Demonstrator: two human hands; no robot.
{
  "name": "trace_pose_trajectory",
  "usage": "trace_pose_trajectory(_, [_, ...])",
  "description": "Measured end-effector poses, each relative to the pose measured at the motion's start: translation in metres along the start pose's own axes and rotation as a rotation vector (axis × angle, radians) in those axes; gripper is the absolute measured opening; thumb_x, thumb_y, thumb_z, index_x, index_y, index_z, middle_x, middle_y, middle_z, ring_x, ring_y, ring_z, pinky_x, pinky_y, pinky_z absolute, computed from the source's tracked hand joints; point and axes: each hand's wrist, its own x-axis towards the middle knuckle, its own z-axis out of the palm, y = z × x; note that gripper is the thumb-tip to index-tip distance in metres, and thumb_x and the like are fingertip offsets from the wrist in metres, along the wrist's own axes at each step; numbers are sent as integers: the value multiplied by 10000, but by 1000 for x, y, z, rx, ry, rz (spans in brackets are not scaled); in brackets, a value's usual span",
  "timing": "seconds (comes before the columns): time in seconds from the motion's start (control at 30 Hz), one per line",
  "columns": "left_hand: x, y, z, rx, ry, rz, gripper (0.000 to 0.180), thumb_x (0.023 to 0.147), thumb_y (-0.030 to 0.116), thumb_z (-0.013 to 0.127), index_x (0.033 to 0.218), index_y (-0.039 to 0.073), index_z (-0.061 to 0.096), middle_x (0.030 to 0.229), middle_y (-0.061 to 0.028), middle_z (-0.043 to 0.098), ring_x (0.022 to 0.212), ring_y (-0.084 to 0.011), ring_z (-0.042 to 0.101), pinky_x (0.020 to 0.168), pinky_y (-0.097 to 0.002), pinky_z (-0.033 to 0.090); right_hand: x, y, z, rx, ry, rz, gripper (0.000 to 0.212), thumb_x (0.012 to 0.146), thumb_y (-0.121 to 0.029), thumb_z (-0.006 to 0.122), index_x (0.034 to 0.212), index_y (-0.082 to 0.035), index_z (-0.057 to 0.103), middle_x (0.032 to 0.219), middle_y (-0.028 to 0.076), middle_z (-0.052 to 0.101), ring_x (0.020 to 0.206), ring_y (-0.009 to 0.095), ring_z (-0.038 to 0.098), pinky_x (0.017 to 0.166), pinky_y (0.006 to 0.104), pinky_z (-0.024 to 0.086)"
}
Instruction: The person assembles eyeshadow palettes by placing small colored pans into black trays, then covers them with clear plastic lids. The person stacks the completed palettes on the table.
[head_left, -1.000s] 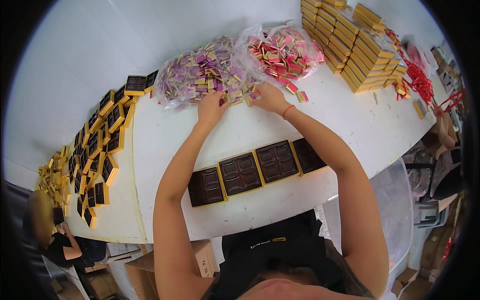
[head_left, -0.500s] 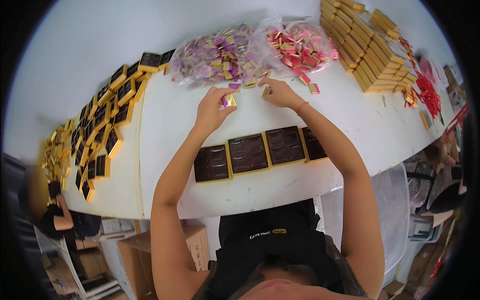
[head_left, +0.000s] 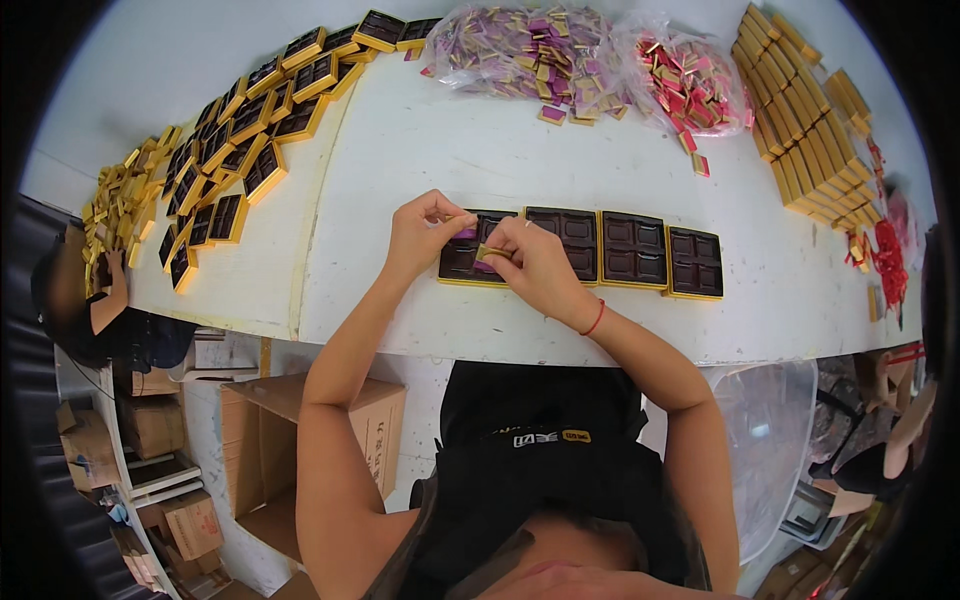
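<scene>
My left hand [head_left: 417, 236] pinches a small purple-and-gold wrapped piece [head_left: 465, 233] over the upper left part of a gold-edged box [head_left: 456, 268] with a dark brown compartment tray. Another purple-and-gold wrapped piece [head_left: 492, 254] is between the fingertips of my right hand [head_left: 545, 268], close above the same box. This box is the leftmost in a row, and my right hand hides part of it. Beside it lie a second box [head_left: 572, 232], a third box [head_left: 633, 248] and a fourth box [head_left: 695, 262], their visible compartments unfilled.
At the back lie a clear bag of purple-and-gold pieces [head_left: 545, 55] and a bag of pink-and-gold pieces [head_left: 690, 80]. Gold boxes [head_left: 815, 150] are stacked at right, by red cords [head_left: 888, 262]. More dark-tray boxes [head_left: 255, 115] pile up at left, near another person's arm [head_left: 113, 290].
Both hands have come back from beside the bags to the leftmost box, carrying small wrapped pieces. The head view has shifted, so the table sits differently in the picture.
</scene>
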Motion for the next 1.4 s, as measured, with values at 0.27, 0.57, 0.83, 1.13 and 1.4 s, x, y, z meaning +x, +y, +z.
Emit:
trace_pose_trajectory(0.27, [-9, -13, 5, 223, 46, 255, 160, 767, 149, 810, 894, 85, 738, 976, -45, 698, 927, -193, 598, 782, -328, 489, -7, 20, -6, -437, -5, -397, 169, 780, -57, 749, 931, -56, 672, 950, 47, 646, 910, 264, 575, 818, 404, 470])
trace_pose_trajectory(0.57, [-43, 11, -3, 742, 7, 581, 330, 785, 138, 753, 1104, 58, 724, 1116, -71, 676, 1081, -261, 597, 922, -382, 476, -36, 3, -15, -854, -137, -494, 475, 786, -276, 763, 1185, -43, 655, 1354, 94, 548, 1340, 296, 433, 1080, 461, 357])
trace_pose_trajectory(0.83, [41, 6, 14, 411, -45, 328, 276, 868, 195, 710, 1090, 42, 653, 1107, -97, 651, 1034, -294, 616, 903, -385, 470, 62, 60, -96, -620, 42, -234, 297, 874, -137, 646, 1156, -45, 629, 1145, 168, 641, 1058, 359, 597, 926, 429, 482])
trace_pose_trajectory(1.13, [192, -8, 105, 740, -270, 397, 281, 867, 230, 704, 1105, 81, 691, 1097, -93, 641, 994, -286, 638, 812, -409, 525, 167, 138, -164, -983, 101, -57, 299, 828, -54, 591, 1113, -58, 681, 1122, 156, 654, 1077, 362, 593, 924, 438, 489])
trace_pose_trajectory(1.4, [179, 1, 98, 650, -218, 511, 268, 872, 274, 714, 1053, 77, 722, 912, -94, 655, 856, -285, 658, 752, -396, 524, 152, 135, -162, -1196, 139, -294, 157, 804, -202, 677, 927, -143, 755, 1115, 60, 643, 1174, 262, 518, 959, 425, 432])
